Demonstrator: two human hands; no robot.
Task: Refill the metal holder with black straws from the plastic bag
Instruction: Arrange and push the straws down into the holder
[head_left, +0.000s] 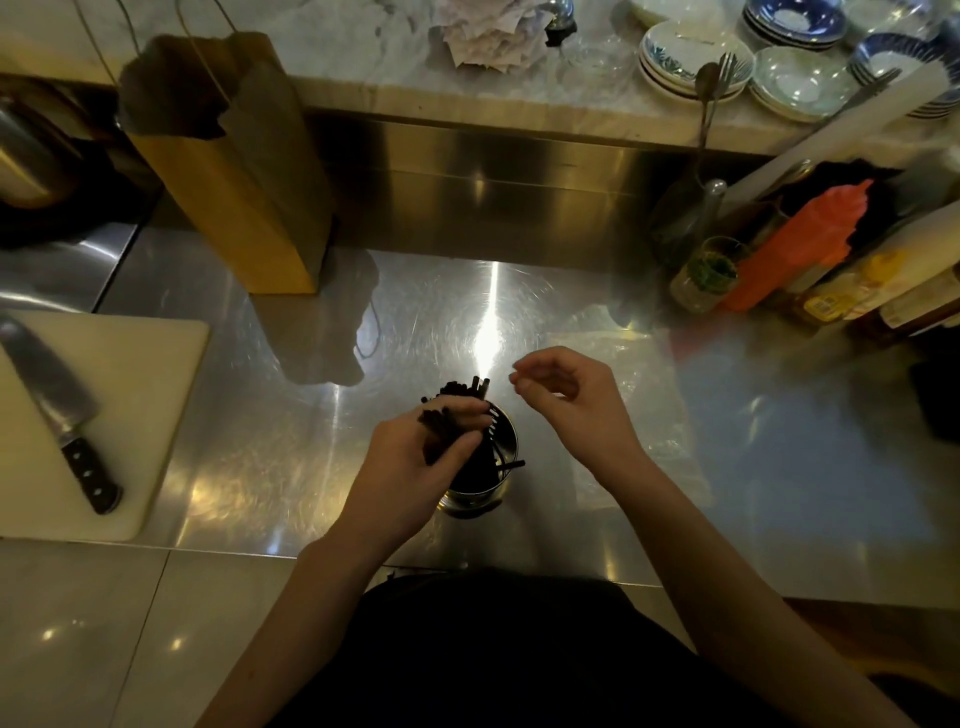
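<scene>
Left hand (415, 462): mine, clamped round a bundle of straws (457, 395), long axis near upright, lower ends at the mouth of the holder (483, 493) directly beneath. Right hand (566, 400): just beside the rim, fingers loosely curled, nothing visible in them. Plastic bag (639, 374): flat on the tabletop (260, 415), right of the holder, nearer my right hand. Outward: paper bag (234, 171), knife (62, 415), bottles (800, 244), all well apart. I judge the drop unobstructed.

One head-worn wide-angle view looks forward and steeply down, close above the left hand (410, 467) and right hand (566, 400). Both forearms enter from the bottom edge. Beyond the hands, the worktop (571, 291) runs to a raised marble ledge (363, 78).
</scene>
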